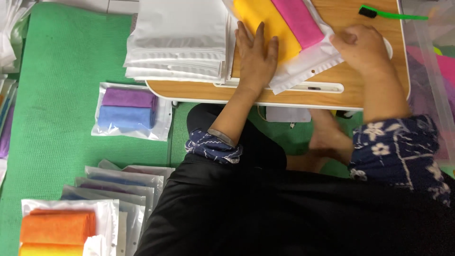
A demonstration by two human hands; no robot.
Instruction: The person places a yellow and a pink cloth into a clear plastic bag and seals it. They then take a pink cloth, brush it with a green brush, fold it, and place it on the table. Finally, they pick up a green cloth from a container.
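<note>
At the top centre of the frame, our left hand (256,52) lies flat, fingers spread, on the yellow cloth (265,21) inside the clear zip bag (308,64) on the small wooden table (369,92). Our right hand (362,47) presses, curled, on the bag's edge beside the pink cloth (303,21).

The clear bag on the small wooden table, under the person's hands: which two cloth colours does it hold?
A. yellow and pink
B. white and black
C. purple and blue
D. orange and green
A: the clear bag pressed by the left hand and pinched at its edge by the right hand shows a yellow cloth beside a pink cloth.
</note>
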